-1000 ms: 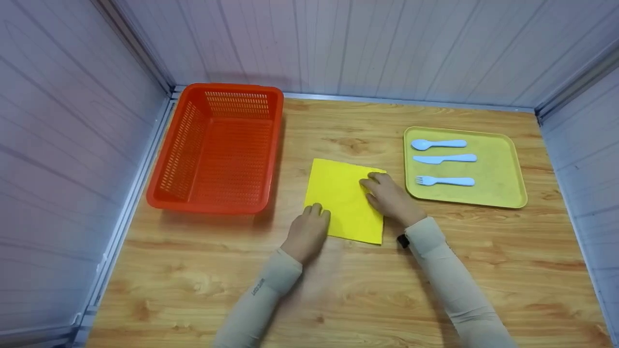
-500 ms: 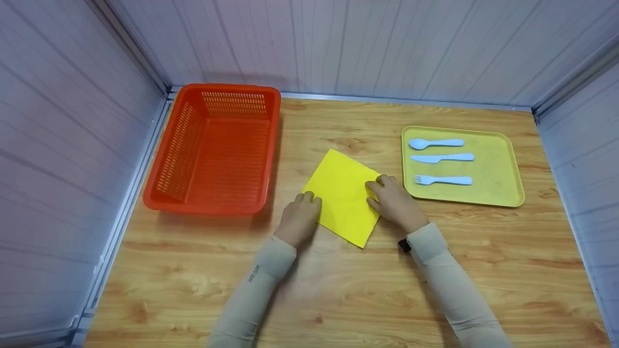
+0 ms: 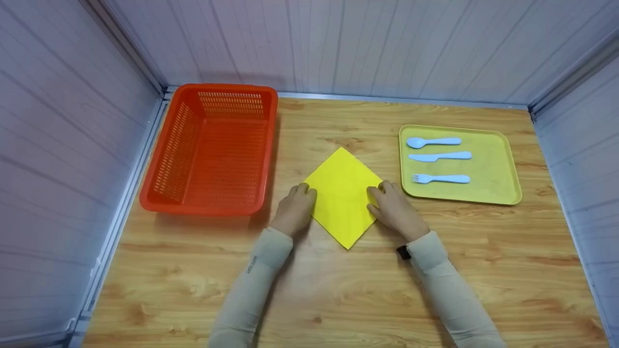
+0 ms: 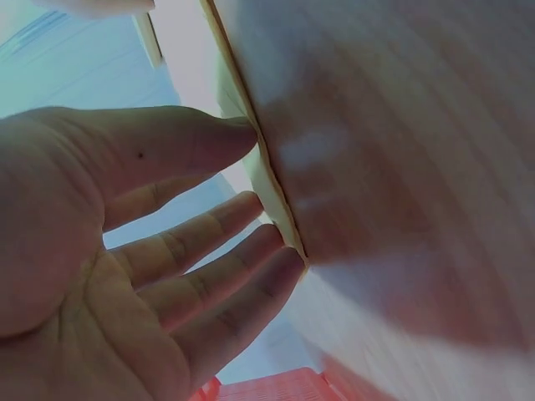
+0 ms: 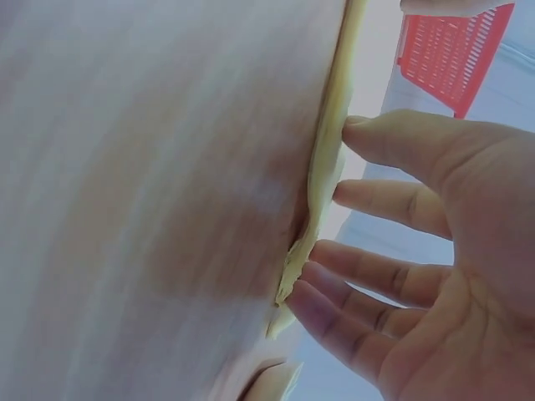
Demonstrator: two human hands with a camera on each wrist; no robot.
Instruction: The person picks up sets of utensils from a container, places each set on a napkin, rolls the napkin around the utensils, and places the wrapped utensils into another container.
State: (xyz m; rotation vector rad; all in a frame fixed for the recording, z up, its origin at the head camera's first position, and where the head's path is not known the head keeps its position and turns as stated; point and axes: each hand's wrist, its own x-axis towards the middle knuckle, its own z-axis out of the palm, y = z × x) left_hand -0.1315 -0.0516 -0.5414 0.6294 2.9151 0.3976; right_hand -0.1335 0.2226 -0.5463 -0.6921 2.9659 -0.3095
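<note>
A yellow square cloth (image 3: 342,205), apparently folded, lies flat on the wooden table with one corner pointing toward the person, like a diamond. At its left corner my left hand (image 3: 295,208) rests, fingertips on the cloth. My right hand (image 3: 395,212) touches the right corner in the same way. In the left wrist view, the thumb and extended fingers (image 4: 226,238) meet the thin cloth edge (image 4: 272,192). The right wrist view has the right hand's fairly straight fingers (image 5: 393,205) with their tips against the layered yellow edge (image 5: 324,159).
An orange-red perforated basket (image 3: 203,211) stands at the left. On the right lies a yellow tray (image 3: 493,169) bearing a light blue spoon (image 3: 434,141), knife (image 3: 440,156) and fork (image 3: 441,179). Pale panel walls (image 3: 338,48) close off the back and sides.
The yellow cloth has turned clockwise on the table, from nearly square-on to a diamond. My left hand has moved away from the person with it; the right hand has shifted slightly toward the person.
</note>
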